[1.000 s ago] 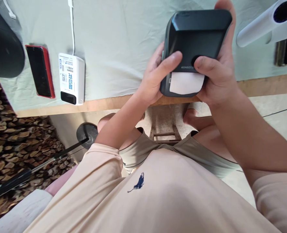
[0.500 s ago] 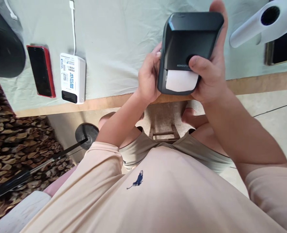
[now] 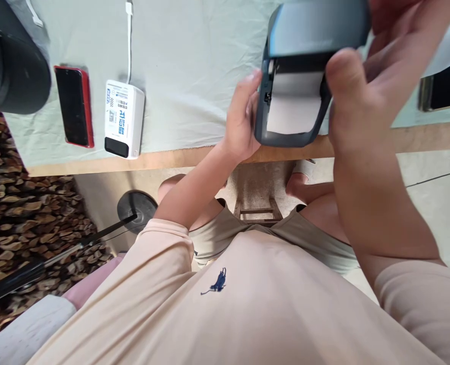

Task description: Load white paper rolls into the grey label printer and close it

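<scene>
Presently, I log a change against 0.5 s ago: the smooth dark grey lid (image 3: 318, 30) of the boxy dark plastic label printer (image 3: 304, 63), shut then, is raised at its near end, baring more of the white paper strip (image 3: 295, 104) inside. I have the right hand (image 3: 365, 96) turned and shifted outward, blurred; its thumb overlaps the lid's right corner, grip firmness cannot be told. I keep the left hand (image 3: 243, 119) grasping the printer's left side, fingers partly hidden. Position: over the table's wooden near edge (image 3: 171, 158). Orientation: paper end toward the beige shirt (image 3: 263, 294); long axis runs away from it, far end leaning right.
</scene>
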{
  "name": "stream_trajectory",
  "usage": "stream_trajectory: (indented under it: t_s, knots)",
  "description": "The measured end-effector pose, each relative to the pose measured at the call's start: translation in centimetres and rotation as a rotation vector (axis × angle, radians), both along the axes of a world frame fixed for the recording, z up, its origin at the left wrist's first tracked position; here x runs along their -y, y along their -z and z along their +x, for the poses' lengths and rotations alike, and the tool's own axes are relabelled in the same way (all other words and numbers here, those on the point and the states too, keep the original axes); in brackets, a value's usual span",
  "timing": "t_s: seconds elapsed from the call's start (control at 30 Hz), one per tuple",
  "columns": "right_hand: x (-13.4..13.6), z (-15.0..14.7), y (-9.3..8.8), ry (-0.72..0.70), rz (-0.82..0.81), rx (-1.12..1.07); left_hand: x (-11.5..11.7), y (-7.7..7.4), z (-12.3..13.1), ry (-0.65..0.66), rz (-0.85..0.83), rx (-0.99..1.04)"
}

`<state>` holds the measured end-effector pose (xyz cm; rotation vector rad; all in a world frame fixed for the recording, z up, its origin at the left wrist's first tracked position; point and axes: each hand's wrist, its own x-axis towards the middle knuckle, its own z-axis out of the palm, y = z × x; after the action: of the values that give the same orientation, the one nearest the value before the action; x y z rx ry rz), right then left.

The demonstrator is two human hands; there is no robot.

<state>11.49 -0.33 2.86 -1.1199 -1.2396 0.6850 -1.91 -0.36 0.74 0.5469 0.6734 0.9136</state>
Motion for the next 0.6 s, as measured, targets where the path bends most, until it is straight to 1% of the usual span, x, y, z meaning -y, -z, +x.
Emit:
stream_trajectory:
  t_s: [0.07,0.1,0.13,0.17,0.3,0.37,0.47,0.5,0.6]
  knots:
    - [-0.2,-0.4,-0.8,0.207,-0.009,0.069,0.1,-0.2,0.2,0.019,0.081,0.065]
    - [-0.2,-0.6,-1.2,0.284,-0.014,0.098,0.1,-0.3,0.4,0.012,0.109,0.072]
    - [-0.1,-0.9,-1.4,0.318,-0.03,0.121,0.2,-0.3,0.5,0.001,0.127,0.065]
    - [0.0,-1.0,-1.7,0.319,-0.05,0.153,0.2,-0.2,0.6,-0.007,0.135,0.051]
    - [0.6,-0.6,-2.5,0.191,-0.101,0.309,0.3,-0.1,0.5,0.026,0.099,0.0]
    - [0.8,0.2,-3.1,0.099,-0.191,0.51,0.3,0.0,0.3,0.039,0.075,-0.008]
    - [0.7,1.1,-4.0,-0.092,-0.371,0.89,0.3,0.1,0.2,0.034,0.069,0.0]
    - [0.6,1.3,-4.2,-0.136,-0.417,0.975,0.3,0.1,0.3,0.025,0.075,0.0]
    - [0.5,1.5,-4.3,-0.166,-0.511,1.066,0.3,0.0,0.5,0.0,0.106,-0.009]
